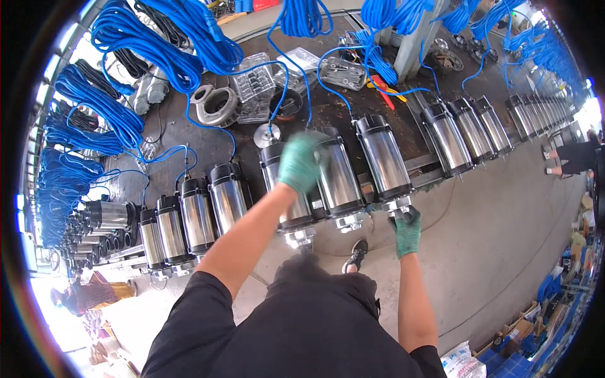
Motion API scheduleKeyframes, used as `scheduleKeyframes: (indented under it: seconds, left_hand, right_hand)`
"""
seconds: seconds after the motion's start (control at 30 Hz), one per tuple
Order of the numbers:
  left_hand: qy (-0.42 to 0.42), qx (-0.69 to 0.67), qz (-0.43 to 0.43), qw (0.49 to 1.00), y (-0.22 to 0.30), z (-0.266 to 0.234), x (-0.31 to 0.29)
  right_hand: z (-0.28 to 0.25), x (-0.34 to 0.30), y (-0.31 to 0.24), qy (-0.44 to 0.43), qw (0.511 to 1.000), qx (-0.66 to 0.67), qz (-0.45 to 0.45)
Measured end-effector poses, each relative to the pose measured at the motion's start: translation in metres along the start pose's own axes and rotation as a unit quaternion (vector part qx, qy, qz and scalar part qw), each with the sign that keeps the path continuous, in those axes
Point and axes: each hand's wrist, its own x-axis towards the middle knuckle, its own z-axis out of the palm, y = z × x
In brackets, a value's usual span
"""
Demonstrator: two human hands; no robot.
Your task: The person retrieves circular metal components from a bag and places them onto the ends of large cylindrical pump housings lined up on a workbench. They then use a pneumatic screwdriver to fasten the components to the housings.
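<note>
A row of submersible pumps with shiny steel bodies and black end caps lies along the bench edge, silver fittings toward me. My right hand [406, 232], in a green glove, is closed at the metal end fitting [398, 205] of one pump [383, 157]; its fingers are partly hidden. My left hand [301, 161], gloved too, is smeared by motion above the upper part of another pump [291, 205], and its fingers cannot be made out. Between these two lies a third pump [340, 173]. Blue cables run from the pumps' far ends.
Coiled blue cables [148, 50] hang along the far side. On the dark bench [252, 151] are metal rings [217, 106], a clear parts tray [255, 82], a box of metal parts [342, 74] and red-and-yellow-handled pliers [384, 91]. A metal post [416, 47] stands at the back. Another person [573, 157] is far right.
</note>
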Motion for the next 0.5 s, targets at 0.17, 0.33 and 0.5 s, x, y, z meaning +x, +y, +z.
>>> scheduleKeyframes:
  seconds: [0.17,0.33,0.5]
  left_hand:
    - [0.029,0.067,-0.361,0.93,-0.226,-0.032,-0.021]
    - [-0.221,-0.008,-0.465,0.857,-0.323,0.002,-0.023]
    - [-0.163,-0.121,-0.481,0.853,-0.309,0.015,-0.018]
  right_hand:
    - [-0.012,-0.014,-0.018,-0.006,0.998,-0.06,0.021]
    - [-0.023,-0.067,-0.061,0.091,0.984,-0.148,0.047]
    - [-0.047,-0.117,-0.077,0.129,0.978,-0.152,0.062]
